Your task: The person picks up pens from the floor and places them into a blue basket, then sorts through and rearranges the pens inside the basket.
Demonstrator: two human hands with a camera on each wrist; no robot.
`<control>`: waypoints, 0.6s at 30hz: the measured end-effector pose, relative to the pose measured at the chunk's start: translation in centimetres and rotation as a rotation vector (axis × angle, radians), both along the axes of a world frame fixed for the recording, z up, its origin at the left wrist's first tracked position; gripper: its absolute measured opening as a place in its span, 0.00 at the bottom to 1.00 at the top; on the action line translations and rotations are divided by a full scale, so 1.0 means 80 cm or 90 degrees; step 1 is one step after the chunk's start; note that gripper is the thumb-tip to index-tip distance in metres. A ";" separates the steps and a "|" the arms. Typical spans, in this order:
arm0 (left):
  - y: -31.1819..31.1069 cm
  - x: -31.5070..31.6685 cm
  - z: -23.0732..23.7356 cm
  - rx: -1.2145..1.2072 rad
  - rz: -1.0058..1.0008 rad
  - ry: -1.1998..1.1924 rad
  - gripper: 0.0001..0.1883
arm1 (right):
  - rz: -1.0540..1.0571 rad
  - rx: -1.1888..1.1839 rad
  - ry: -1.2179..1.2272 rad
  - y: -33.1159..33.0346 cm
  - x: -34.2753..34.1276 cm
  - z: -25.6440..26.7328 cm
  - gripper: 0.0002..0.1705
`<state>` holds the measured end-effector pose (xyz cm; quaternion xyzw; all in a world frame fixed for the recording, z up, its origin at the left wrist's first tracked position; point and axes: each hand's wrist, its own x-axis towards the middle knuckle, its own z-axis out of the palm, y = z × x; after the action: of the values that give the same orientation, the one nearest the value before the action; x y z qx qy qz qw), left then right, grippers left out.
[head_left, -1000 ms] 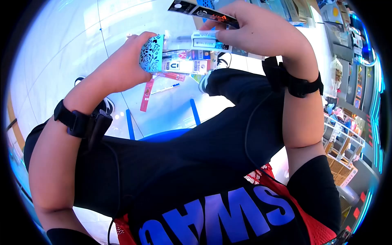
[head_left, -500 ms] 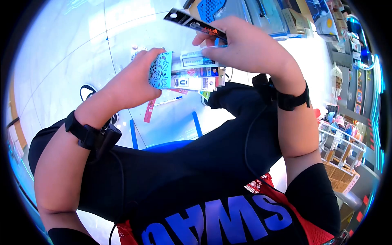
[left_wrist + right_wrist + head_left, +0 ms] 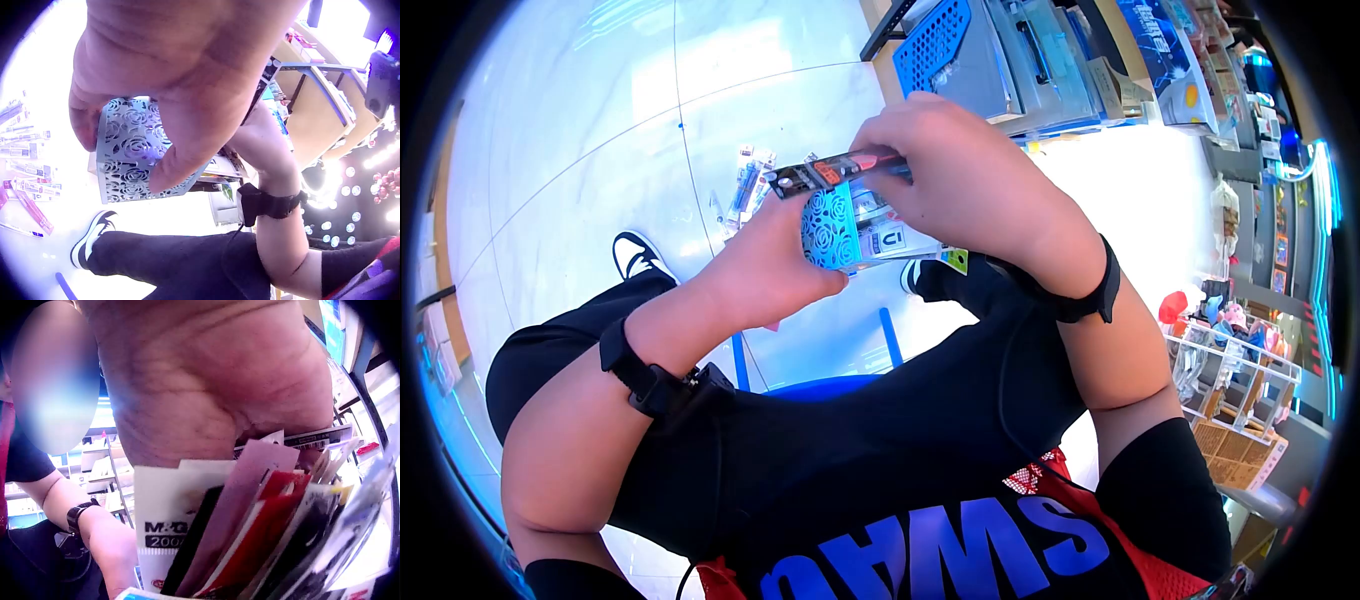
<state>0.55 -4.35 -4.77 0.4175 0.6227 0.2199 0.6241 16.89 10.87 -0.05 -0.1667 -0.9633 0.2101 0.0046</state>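
Observation:
My left hand [image 3: 765,255] grips a light blue holder [image 3: 830,228] with a cut-out rose pattern, tilted on its side; in the left wrist view the thumb and fingers span the holder [image 3: 134,140]. Flat packets [image 3: 892,238] stick out of its mouth toward the right. My right hand [image 3: 970,175] pinches a narrow black packet [image 3: 815,176] with orange print, held across the holder's upper edge. In the right wrist view that hand [image 3: 219,381] is over a crowd of packets, among them a red one [image 3: 256,531] and a white one [image 3: 153,506].
Packaged pens [image 3: 748,185] lie on the pale tiled floor [image 3: 580,130] beyond my left hand. A shoe [image 3: 638,257] is at the left. At the upper right is a blue perforated basket [image 3: 930,45] beside shelved goods, with a white rack [image 3: 1235,370] lower down. Blue stool legs show below the holder.
Both hands and the holder have moved down and to the right in the head view. The black packet has swung round and come close over the holder.

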 end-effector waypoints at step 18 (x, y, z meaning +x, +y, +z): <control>-0.013 0.002 0.000 0.051 0.047 0.010 0.59 | 0.070 0.100 0.184 0.007 -0.003 0.032 0.32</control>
<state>0.69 -5.37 -4.74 0.4205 0.6332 0.2640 0.5938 16.63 11.40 2.55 -0.0806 -0.9738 0.1559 0.1447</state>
